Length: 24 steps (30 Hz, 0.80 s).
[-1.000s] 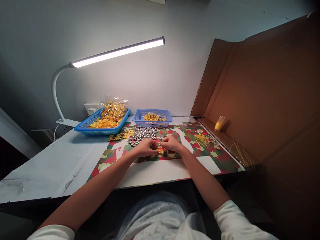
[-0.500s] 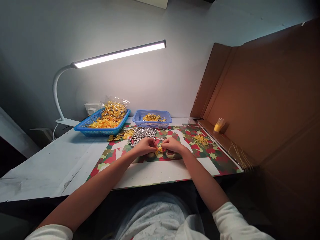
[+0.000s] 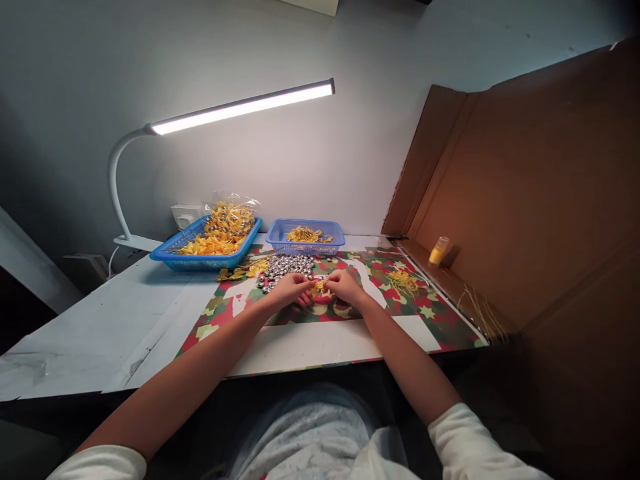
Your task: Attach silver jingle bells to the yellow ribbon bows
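Both of my hands meet over a red-and-green patterned sheet (image 3: 430, 310) on the table. My left hand (image 3: 289, 291) and my right hand (image 3: 341, 287) pinch a small yellow bow (image 3: 319, 287) between their fingertips. Just behind the hands lies a heap of small silver bells (image 3: 287, 267). A few loose yellow bows (image 3: 243, 270) lie to the left of that heap. A tangle of thin yellow strings (image 3: 403, 280) rests on the sheet to the right.
A large blue basket (image 3: 173, 257) with yellow bows and a clear bag stands at the back left, a smaller blue basket (image 3: 305, 245) with yellow pieces beside it. A white desk lamp (image 3: 240, 107) arches overhead. Brown cardboard (image 3: 530, 180) walls the right side, with a small yellow bottle (image 3: 439, 251).
My hands have shifted slightly away from me, toward the bell heap, still together on the yellow bow. The view has tilted a little.
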### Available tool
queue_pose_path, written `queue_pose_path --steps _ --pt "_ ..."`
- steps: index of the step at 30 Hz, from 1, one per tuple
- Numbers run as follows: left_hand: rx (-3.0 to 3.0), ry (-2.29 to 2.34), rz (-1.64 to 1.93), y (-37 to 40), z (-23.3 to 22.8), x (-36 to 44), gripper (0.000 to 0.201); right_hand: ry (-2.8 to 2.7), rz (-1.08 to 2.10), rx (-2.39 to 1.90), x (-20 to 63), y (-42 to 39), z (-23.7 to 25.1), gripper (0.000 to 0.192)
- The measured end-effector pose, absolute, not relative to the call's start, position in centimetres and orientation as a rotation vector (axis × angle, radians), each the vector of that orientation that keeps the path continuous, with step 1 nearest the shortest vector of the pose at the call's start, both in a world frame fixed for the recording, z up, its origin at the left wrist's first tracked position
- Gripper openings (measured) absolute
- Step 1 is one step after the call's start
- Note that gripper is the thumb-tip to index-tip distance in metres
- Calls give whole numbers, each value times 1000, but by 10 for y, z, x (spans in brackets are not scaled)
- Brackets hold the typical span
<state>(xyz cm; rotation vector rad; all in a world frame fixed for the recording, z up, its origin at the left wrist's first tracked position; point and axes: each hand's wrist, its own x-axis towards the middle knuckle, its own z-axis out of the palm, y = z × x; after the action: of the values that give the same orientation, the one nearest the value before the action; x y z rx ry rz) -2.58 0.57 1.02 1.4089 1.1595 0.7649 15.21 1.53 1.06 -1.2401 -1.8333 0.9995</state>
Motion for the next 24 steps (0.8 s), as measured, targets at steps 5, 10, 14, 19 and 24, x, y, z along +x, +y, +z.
queue_pose_path --steps 5,10,14,19,24 --pt "1471 1021 735 3 10 -23 36 -1765 950 -1268 152 16 11 20" --pt "1491 989 824 2 11 -22 34 -1794 887 -1264 152 14 12 20" --pt "1535 987 845 2 11 -22 33 -1811 858 -1227 151 14 11 21" --pt "1630 999 861 3 8 -24 34 -1837 807 -1233 151 15 9 19" --pt "1787 1102 876 3 5 -24 39 -1885 779 -1210 151 14 9 20"
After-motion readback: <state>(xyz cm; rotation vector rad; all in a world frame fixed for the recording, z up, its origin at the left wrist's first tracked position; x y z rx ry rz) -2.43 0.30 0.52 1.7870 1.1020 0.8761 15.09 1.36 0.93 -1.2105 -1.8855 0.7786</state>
